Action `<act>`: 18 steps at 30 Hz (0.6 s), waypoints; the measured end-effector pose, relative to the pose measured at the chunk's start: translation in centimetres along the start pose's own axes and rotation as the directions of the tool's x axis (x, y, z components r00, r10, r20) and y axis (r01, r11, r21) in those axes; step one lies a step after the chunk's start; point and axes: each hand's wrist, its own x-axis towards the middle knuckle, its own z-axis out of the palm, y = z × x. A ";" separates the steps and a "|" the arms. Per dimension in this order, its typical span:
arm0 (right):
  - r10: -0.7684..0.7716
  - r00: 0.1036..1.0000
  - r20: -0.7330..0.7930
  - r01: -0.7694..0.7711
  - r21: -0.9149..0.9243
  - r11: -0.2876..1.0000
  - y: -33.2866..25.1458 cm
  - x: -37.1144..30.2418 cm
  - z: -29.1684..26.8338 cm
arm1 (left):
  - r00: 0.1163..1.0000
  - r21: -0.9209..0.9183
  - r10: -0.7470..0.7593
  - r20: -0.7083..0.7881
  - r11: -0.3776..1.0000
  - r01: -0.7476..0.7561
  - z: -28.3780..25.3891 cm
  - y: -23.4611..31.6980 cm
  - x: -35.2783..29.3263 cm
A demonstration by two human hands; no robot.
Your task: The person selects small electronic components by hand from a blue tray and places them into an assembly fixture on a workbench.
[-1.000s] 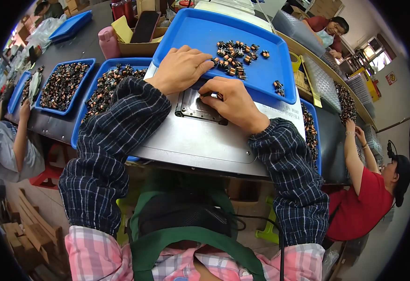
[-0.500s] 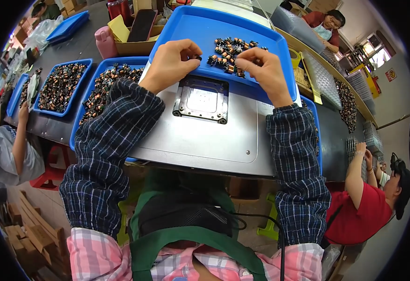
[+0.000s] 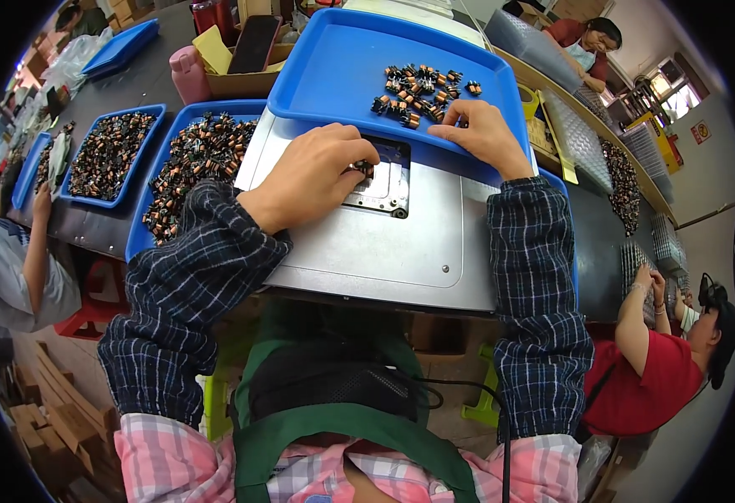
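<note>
My left hand [image 3: 313, 172] is at the fixture [image 3: 395, 199], thumb and forefinger pinching a coil [image 3: 366, 169] at its middle; whether the coil touches the metal, I cannot tell. Fixture sits in a steel plate [image 3: 367, 251] right before me. My right hand [image 3: 495, 141] is over the near right edge of the blue tray [image 3: 334, 67], fingers curled, tips close to the thumb; cannot tell if they grip anything. Loose coils [image 3: 418, 88] lie heaped just left and far of those fingertips. To the left, a fuller bin [image 3: 137, 239] of coils; beyond it, a pink bottle [image 3: 189, 77] and a phone [image 3: 256, 46].
</note>
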 end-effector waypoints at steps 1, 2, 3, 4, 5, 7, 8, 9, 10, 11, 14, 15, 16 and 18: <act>0.035 0.998 0.046 -0.035 0.011 0.999 0.1 0.0 -0.2 | 0.999 0.067 0.033 0.007 0.997 -0.033 0.0 0.0 0.0; 0.037 0.998 0.045 -0.038 0.008 0.999 0.3 -0.2 -0.3 | 0.998 0.129 0.066 0.017 0.989 -0.068 0.1 0.0 0.2; 0.005 1.000 0.025 -0.006 0.046 0.999 0.6 -0.4 -0.4 | 0.997 0.127 0.069 0.017 0.989 -0.070 0.2 0.1 0.3; -0.027 1.000 0.004 0.026 0.082 0.996 0.8 -0.5 -0.5 | 0.997 0.125 0.076 0.013 0.989 -0.077 0.4 0.1 0.4; -0.029 1.000 0.006 0.028 0.086 0.996 0.6 -0.5 -0.6 | 0.997 0.128 0.076 0.010 0.989 -0.077 0.4 -0.1 0.3; 0.196 0.971 0.139 -0.240 0.574 0.783 0.1 -0.6 -0.9 | 0.999 0.095 0.051 0.007 0.994 -0.051 0.1 -0.4 0.0; 0.198 0.971 0.136 -0.240 0.572 0.784 0.2 -0.7 -1.1 | 0.999 0.056 0.036 0.001 0.998 -0.036 0.1 -0.4 0.0; 0.224 0.970 0.090 -0.203 0.809 0.551 0.3 -0.8 -1.4 | 0.999 0.054 0.039 0.000 0.998 -0.039 0.0 -0.4 0.1; 0.263 0.963 0.054 -0.125 0.957 0.261 0.3 -0.8 -1.5 | 1.000 0.038 0.027 0.007 0.999 -0.027 0.0 -0.3 0.2; 0.264 0.963 0.055 -0.126 0.957 0.262 0.3 -0.9 -1.5 | 1.000 0.021 0.013 0.015 1.000 -0.013 0.1 -0.3 0.2; 0.300 0.953 0.029 -0.014 0.999 -0.052 0.1 -1.0 -1.3 | 0.996 0.140 0.090 -0.030 0.987 -0.085 0.6 -0.2 0.4; 0.300 0.954 0.029 -0.014 0.999 -0.052 0.0 -1.0 -1.3 | 0.995 0.140 0.090 -0.031 0.986 -0.085 0.6 -0.2 0.4; 0.273 0.962 0.012 0.003 0.998 -0.055 -0.1 -1.1 -1.3 | 0.997 0.122 0.074 -0.013 0.990 -0.072 0.6 -0.2 0.4; 0.243 0.970 -0.002 0.017 0.998 -0.060 -1.0 -1.1 -1.0 | 0.999 0.105 0.054 0.004 0.993 -0.054 0.6 -0.4 0.4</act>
